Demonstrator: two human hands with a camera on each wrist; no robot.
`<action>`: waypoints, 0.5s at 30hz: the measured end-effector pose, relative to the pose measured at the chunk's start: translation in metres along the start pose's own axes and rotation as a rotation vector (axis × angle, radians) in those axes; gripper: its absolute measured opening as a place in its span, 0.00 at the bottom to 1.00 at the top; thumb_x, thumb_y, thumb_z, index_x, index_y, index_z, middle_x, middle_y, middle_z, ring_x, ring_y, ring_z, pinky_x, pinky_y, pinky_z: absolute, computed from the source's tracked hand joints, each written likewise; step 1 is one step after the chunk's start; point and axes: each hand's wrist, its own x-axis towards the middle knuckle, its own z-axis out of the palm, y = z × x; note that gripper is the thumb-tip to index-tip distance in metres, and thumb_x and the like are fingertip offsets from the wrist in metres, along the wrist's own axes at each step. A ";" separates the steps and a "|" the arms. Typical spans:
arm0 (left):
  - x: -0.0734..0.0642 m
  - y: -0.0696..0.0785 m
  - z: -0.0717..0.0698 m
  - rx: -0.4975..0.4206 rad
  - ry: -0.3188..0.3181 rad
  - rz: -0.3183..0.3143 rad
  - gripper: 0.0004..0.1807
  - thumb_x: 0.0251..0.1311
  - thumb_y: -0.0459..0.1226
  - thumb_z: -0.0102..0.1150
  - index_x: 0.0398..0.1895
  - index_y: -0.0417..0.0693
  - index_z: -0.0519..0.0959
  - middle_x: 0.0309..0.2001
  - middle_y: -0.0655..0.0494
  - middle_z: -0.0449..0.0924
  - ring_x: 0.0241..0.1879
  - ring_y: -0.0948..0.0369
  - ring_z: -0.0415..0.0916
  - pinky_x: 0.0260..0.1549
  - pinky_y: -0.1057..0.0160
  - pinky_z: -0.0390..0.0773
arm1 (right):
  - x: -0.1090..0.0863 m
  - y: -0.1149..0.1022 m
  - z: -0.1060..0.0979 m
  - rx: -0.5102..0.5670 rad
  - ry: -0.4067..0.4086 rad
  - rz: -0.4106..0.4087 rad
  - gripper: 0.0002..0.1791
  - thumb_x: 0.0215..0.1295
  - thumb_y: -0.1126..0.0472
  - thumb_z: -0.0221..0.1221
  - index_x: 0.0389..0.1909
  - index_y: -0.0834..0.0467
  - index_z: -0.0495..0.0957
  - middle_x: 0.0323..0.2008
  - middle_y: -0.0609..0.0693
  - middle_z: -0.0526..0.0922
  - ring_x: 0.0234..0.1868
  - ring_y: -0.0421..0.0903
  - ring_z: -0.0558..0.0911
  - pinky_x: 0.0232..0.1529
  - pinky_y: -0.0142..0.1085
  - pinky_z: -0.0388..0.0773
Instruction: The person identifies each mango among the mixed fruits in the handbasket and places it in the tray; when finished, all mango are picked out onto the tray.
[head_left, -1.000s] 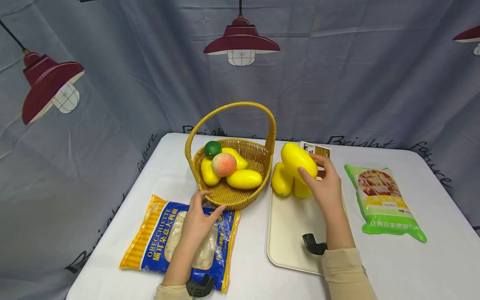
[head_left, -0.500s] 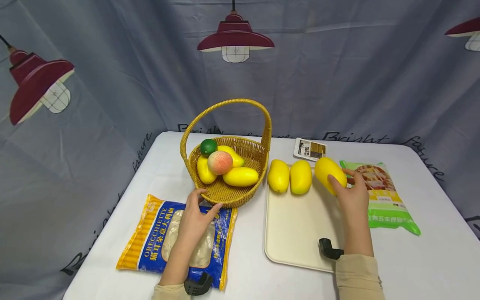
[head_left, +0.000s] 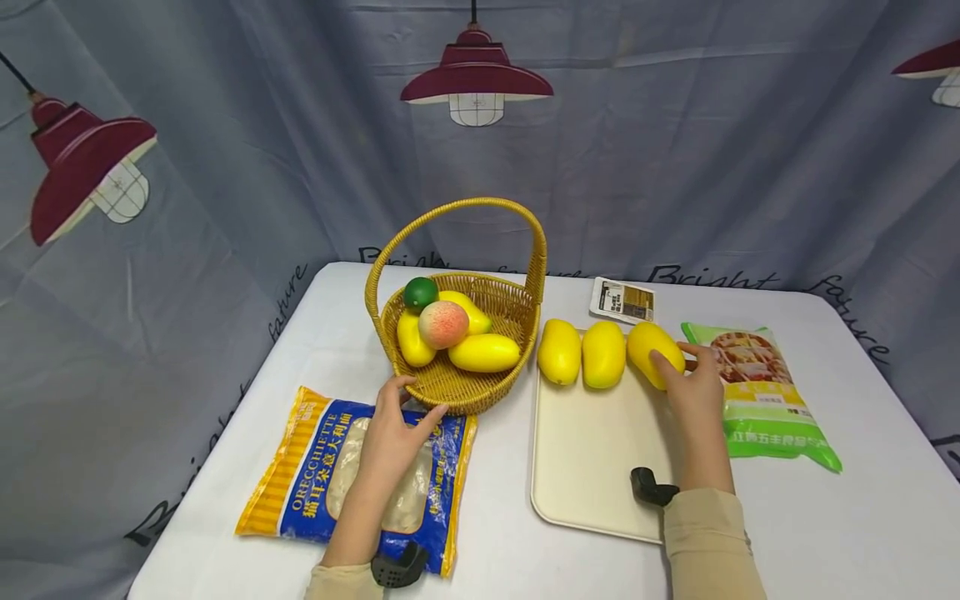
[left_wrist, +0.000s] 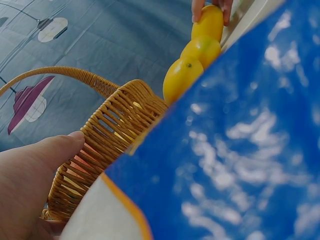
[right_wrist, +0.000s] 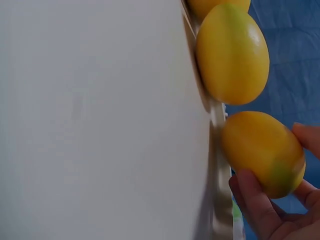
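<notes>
Between the thumb and fingers of my right hand (head_left: 697, 392) is a yellow mango (head_left: 654, 354) at the tray's far right corner. Two more mangoes, a middle one (head_left: 603, 355) and a left one (head_left: 559, 352), lie beside it along the far edge of the cream tray (head_left: 600, 467). In the right wrist view, the held mango (right_wrist: 263, 152) overlaps the tray's rim. My left hand (head_left: 393, 446) has its thumb spread and its fingers at the near wall of the wicker basket (head_left: 457, 400); the left wrist view shows the thumb (left_wrist: 45, 152) against the weave.
In the basket lie a peach (head_left: 443, 324), a green fruit (head_left: 421, 294) and several yellow fruits. A blue orecchiette bag (head_left: 405, 500) lies under the left forearm. A green food bag (head_left: 765, 392) is right of the tray, a small flat packet (head_left: 622, 300) behind it.
My right hand has carried the mango right from above the other two, then lowered it beside them at the tray's far right corner. The left hand has stayed at the basket.
</notes>
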 end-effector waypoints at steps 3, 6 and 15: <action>0.000 0.000 0.001 -0.002 -0.001 -0.002 0.43 0.51 0.67 0.59 0.64 0.53 0.62 0.64 0.48 0.63 0.60 0.49 0.70 0.47 0.47 0.77 | 0.002 0.001 0.001 0.002 -0.003 0.011 0.39 0.66 0.41 0.55 0.70 0.58 0.58 0.58 0.63 0.67 0.52 0.56 0.70 0.42 0.35 0.74; 0.000 0.001 0.001 -0.003 -0.003 -0.005 0.43 0.51 0.67 0.59 0.64 0.54 0.62 0.64 0.48 0.62 0.60 0.49 0.70 0.46 0.47 0.77 | 0.003 0.002 0.001 0.001 -0.009 0.028 0.39 0.66 0.41 0.55 0.70 0.59 0.57 0.57 0.63 0.67 0.50 0.55 0.70 0.35 0.29 0.74; 0.000 0.001 0.000 -0.002 -0.005 -0.007 0.43 0.51 0.67 0.59 0.63 0.54 0.62 0.64 0.48 0.63 0.60 0.49 0.70 0.47 0.46 0.77 | 0.002 0.005 0.002 -0.031 -0.101 0.043 0.43 0.65 0.38 0.55 0.69 0.62 0.53 0.54 0.66 0.68 0.47 0.57 0.73 0.32 0.30 0.75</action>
